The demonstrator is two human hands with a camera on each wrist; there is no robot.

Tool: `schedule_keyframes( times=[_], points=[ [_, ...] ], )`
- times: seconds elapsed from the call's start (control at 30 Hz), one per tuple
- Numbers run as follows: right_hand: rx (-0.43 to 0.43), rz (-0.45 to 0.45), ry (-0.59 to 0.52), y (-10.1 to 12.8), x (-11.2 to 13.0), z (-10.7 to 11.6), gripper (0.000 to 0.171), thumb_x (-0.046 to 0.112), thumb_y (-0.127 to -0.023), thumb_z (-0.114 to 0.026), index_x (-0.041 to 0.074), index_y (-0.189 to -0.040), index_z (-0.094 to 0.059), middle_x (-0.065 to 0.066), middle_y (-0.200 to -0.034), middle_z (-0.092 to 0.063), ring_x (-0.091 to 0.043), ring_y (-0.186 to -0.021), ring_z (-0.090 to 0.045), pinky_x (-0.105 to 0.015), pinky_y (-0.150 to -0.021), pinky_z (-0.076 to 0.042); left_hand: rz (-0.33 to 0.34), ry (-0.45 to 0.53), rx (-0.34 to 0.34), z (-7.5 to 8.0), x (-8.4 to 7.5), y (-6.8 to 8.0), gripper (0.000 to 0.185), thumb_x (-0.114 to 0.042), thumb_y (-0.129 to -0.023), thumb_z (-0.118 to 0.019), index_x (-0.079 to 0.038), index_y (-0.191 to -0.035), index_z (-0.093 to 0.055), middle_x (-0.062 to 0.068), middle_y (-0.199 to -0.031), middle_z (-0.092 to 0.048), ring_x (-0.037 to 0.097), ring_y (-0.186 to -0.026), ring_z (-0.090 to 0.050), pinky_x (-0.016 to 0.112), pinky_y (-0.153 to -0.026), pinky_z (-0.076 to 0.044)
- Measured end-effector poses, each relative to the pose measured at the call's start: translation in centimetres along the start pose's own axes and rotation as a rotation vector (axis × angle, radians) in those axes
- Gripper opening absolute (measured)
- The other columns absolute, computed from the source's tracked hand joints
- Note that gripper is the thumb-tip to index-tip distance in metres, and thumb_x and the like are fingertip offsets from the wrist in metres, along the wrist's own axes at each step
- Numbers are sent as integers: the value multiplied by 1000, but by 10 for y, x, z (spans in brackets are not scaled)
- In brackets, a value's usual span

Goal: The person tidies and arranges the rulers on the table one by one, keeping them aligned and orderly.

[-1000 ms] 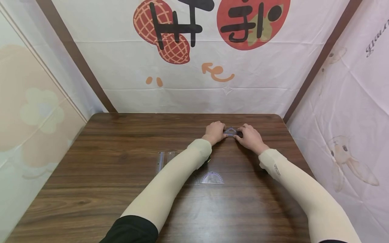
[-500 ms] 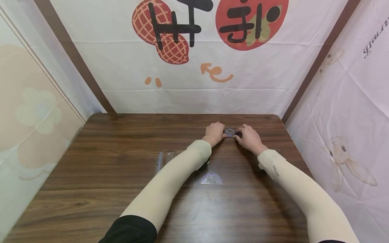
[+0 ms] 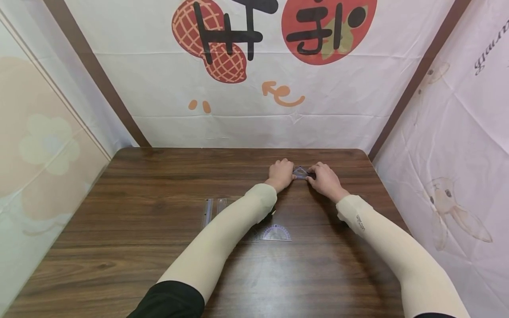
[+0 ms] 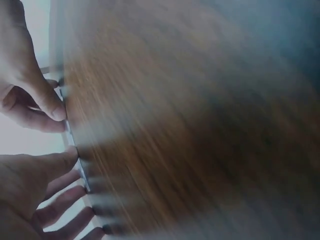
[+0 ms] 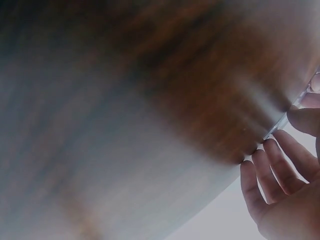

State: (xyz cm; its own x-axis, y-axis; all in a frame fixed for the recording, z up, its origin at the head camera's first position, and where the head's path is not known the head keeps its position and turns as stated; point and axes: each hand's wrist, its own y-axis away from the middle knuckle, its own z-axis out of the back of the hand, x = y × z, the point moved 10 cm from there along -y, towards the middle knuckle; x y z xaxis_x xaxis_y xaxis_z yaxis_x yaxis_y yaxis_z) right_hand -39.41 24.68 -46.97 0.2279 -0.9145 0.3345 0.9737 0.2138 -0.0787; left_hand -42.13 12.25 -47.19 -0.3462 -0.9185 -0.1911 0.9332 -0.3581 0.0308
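A small clear triangular set square (image 3: 301,172) lies on the dark wooden table (image 3: 159,185), far and right of centre. My left hand (image 3: 289,175) pinches its left corner and my right hand (image 3: 312,177) pinches its right corner, fingers curled at the edges. In the blurred left wrist view, my left hand (image 4: 69,167) sits at the lower left against the thin clear edge of the set square (image 4: 70,135). The right wrist view shows my right hand (image 5: 282,137) at the lower right on that clear edge (image 5: 280,122). Both forearms wear cream sleeves.
Two clear straight rulers (image 3: 208,212) lie side by side left of my left forearm. A clear protractor (image 3: 276,232) sits nearer me, beside another clear piece partly hidden under the forearm. Printed cloth walls close in the table's back and right.
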Motion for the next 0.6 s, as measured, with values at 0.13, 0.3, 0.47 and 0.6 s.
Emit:
schedule_keyframes(
  times=[0.13,0.3,0.47,0.6],
  points=[
    [3,9,-8,0,0,-1,33,19,-105,-72,-3,-129,-73,-21,-124,-65,-41,-119,-60,-57,-103,-50,25,49,11,0,1,1,31,-36,-105,-72,-19,-130,-76,5,-133,-67,30,-125,-61,48,-104,-52],
    [4,11,-15,0,-1,-2,33,17,-105,-72,-4,-130,-72,-20,-125,-65,-41,-120,-60,-57,-104,-50,49,119,13,0,4,4,33,-35,-105,-73,-22,-135,-76,5,-141,-63,31,-132,-54,47,-112,-44],
    [3,17,-21,0,-2,-2,31,16,-104,-73,-3,-128,-73,-20,-123,-65,-40,-118,-60,-56,-102,-51,61,157,8,1,6,6,32,-35,-105,-73,-23,-134,-76,5,-144,-61,31,-134,-50,45,-113,-41],
    [-9,19,-27,-1,-3,-2,29,16,-104,-73,-3,-125,-74,-19,-119,-66,-39,-115,-62,-55,-99,-52,58,174,11,1,5,5,32,-35,-105,-73,-22,-134,-75,6,-143,-61,31,-132,-50,44,-112,-40]
  ],
)
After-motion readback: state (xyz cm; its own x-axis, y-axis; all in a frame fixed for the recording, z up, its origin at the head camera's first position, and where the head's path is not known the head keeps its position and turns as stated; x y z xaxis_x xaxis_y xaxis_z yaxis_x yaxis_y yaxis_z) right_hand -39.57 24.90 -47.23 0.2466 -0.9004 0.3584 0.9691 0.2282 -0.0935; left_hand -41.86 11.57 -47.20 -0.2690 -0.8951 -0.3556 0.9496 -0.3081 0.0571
